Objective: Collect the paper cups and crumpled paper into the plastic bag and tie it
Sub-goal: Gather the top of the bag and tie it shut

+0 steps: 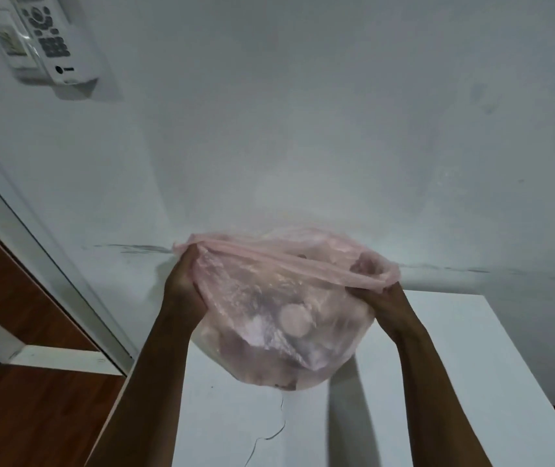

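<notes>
A translucent pink plastic bag [269,315] bulges with contents and hangs just above the white table [455,348]. Through its side shows the round end of a paper cup [294,320]; other pale shapes inside are too blurred to name. My left hand [185,281] grips the left end of the bag's mouth. My right hand [385,301] grips the right end. The mouth edges are stretched between both hands into a long band.
A white wall [303,129] stands right behind the table. A remote control in a wall holder [47,38] hangs at the upper left. A white door frame [33,237] and wooden floor [33,416] lie to the left.
</notes>
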Available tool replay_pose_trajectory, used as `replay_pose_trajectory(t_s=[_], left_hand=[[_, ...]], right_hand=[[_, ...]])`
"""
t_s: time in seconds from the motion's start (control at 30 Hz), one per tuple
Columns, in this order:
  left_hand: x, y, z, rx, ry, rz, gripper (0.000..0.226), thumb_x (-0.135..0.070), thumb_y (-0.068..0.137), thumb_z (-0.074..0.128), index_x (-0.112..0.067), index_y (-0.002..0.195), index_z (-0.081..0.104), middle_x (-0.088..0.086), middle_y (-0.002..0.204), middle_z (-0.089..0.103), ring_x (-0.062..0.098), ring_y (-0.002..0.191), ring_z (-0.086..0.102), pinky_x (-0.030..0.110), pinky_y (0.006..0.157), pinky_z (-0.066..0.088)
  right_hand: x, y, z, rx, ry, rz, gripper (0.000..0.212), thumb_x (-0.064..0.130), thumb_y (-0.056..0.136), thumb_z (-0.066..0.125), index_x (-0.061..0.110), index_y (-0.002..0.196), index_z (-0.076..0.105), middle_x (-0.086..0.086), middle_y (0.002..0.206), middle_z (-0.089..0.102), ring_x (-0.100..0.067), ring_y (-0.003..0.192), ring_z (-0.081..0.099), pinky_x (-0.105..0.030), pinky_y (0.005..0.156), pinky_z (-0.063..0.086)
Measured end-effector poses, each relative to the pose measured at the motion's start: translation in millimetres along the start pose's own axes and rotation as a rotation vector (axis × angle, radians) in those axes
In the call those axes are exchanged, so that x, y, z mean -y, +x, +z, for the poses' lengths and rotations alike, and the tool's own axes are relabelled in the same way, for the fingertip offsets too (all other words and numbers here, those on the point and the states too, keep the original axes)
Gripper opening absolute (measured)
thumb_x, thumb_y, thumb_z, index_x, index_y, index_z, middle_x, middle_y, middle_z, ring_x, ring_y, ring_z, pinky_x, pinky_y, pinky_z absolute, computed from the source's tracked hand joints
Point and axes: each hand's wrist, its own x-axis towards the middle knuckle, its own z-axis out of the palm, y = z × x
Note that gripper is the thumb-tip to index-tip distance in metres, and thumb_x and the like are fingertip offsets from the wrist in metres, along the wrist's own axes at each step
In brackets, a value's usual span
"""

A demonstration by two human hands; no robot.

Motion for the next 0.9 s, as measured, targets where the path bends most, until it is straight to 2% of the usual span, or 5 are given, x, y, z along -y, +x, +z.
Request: replay_pose_trajectory(t_s=[0.27,0.53,0.7,0.8,0.9], left_hand=[[-15.7,-5.7,-3.8,-0.051,-0.074,0.114,0.047,-0.027,0.104,0.035,-0.005,0.104,0.076,0.010,0.102,0.074,0.019,0.096,0.071,0.021,0.081,0.056],[-10.5,-19.9,-2.5,-0.222,0.164,0.307,0.054,-0.012,0.104,0.034,-0.022,0.076,0.078,-0.020,0.070,0.072,-0.008,0.069,0.067,0.007,0.066,0.052],[-16.6,-29.6,2.6,0.323,-0.386,-0.051,0.070,-0.035,0.108,0.019,-0.012,0.066,0.070,0.011,0.078,0.072,0.026,0.097,0.072,0.039,0.107,0.040],[-12.7,-27.5,10.1,0.329,-0.278,-0.062,0.054,-0.033,0.107,0.022,-0.014,0.063,0.046,-0.001,0.045,0.040,0.011,0.040,0.049,0.025,0.072,0.050],[-8.0,-33.1,24.6,0.263,0.116,-0.029,0.042,-0.042,0.102,0.036,-0.016,0.070,0.043,-0.003,0.049,0.029,0.009,0.038,0.023,0.022,0.040,0.028]], right_hand=[[21.2,11.1,23.3,-0.135,1.119,0.094,0.022,0.019,0.089,0.048,0.013,0.088,0.069,-0.007,0.099,0.072,-0.023,0.094,0.069,-0.038,0.088,0.057],[27.5,9.9,31.8,-0.091,1.106,0.130,0.029,0.024,0.083,0.056,0.014,0.108,0.066,-0.004,0.110,0.065,-0.021,0.105,0.062,-0.037,0.108,0.038],[12.4,10.6,30.6,-0.012,1.261,0.175,0.024,0.023,0.090,0.055,0.012,0.068,0.055,-0.001,0.062,0.058,-0.016,0.061,0.064,-0.032,0.077,0.057],[29.1,14.7,37.3,-0.020,0.909,0.194,0.037,0.024,0.098,0.040,0.013,0.062,0.043,0.000,0.052,0.037,-0.009,0.040,0.037,-0.020,0.043,0.039],[45.9,5.9,57.2,-0.016,0.513,0.302,0.039,0.020,0.098,0.036,0.021,0.059,0.029,0.004,0.052,0.023,-0.009,0.040,0.019,-0.022,0.037,0.015]])
